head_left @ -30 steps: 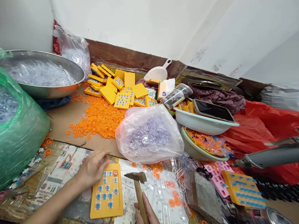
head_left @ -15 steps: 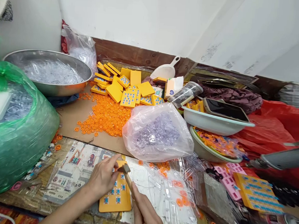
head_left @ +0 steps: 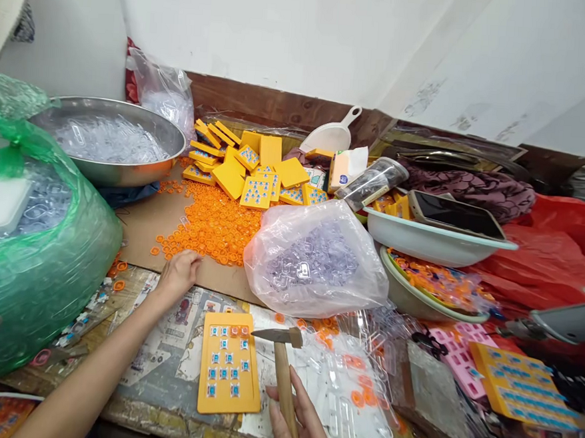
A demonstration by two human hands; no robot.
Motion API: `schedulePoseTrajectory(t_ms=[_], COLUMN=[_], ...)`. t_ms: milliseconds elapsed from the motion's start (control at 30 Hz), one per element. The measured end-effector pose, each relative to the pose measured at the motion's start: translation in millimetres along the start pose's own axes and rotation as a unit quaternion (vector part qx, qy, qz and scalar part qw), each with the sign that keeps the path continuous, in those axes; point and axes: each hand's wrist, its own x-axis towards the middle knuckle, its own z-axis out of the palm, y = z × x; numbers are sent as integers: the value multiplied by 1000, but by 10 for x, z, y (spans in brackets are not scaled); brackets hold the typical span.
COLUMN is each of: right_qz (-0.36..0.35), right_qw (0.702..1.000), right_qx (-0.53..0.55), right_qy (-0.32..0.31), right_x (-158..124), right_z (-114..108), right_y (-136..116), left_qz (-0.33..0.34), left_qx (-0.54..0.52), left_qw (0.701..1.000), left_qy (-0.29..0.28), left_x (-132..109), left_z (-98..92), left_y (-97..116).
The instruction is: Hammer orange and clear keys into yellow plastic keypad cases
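The wooden-handled hammer (head_left: 285, 379) is gripped in my right hand (head_left: 303, 420), its metal head raised just right of the yellow board. That flat yellow board (head_left: 230, 398) lies on the worktop, with rows of small blue-centred square pieces set in it and two orange pieces near its top right. My left hand (head_left: 181, 271) reaches to the near edge of the pile of small orange rings (head_left: 222, 224). Its fingers are bunched and turned down; whatever is in them is hidden.
Behind the rings are stacked yellow boards (head_left: 230, 178). A clear bag of plastic pieces (head_left: 314, 260) stands beyond the hammer. At left are a green bag (head_left: 67, 283) and a metal bowl (head_left: 125, 174); at right, basins (head_left: 431, 242) and a stone block (head_left: 435, 389).
My left hand has left the yellow board and moved up and left to the orange rings. The hammer has moved right, off the board, and two orange pieces on it now show.
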Motion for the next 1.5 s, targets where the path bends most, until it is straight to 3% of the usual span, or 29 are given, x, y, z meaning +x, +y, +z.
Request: schedulePoseTrajectory(t_ms=[133,367,500,600,700,800,933,1133,1333,1400,1500], right_qz=[7,-25,-119,-226,-327,-367,-320,-278,-237,-215,-152], right_qw=[1000,999,988,956,916,894,886,918,911,928,962], right_qx=[5,-24,-99,-170,-210,-221,-275,-231,-257,-239,-189], right_qy=[27,19,-13,-74,-102,-129,-193,-166,-216,-187,-122], right_x=[-4,-7,42,114,164,173,175,189,174,177,193], right_z=[-30,-22,-70,-68,1,76,95,82,96,73,15], right_y=[-71,-16,-68,-242,-425,-511,-521,-566,-490,-439,-354], left_qz=[2,33,88,122,117,104,93,64,44,30,-8], left_qx=[-14,-7,-57,-86,-90,-102,-113,-141,-160,-109,9], left_qw=[999,999,993,985,987,988,988,986,982,992,998], left_qy=[-41,-26,-61,-82,-67,-56,-48,-56,-88,-52,67], left_x=[-4,-229,-664,-917,-985,-969,-974,-1006,-1036,-919,-575], left_z=[77,60,9,71,167,222,228,201,116,8,-193], left_y=[-11,168,469,605,606,562,542,543,506,396,127])
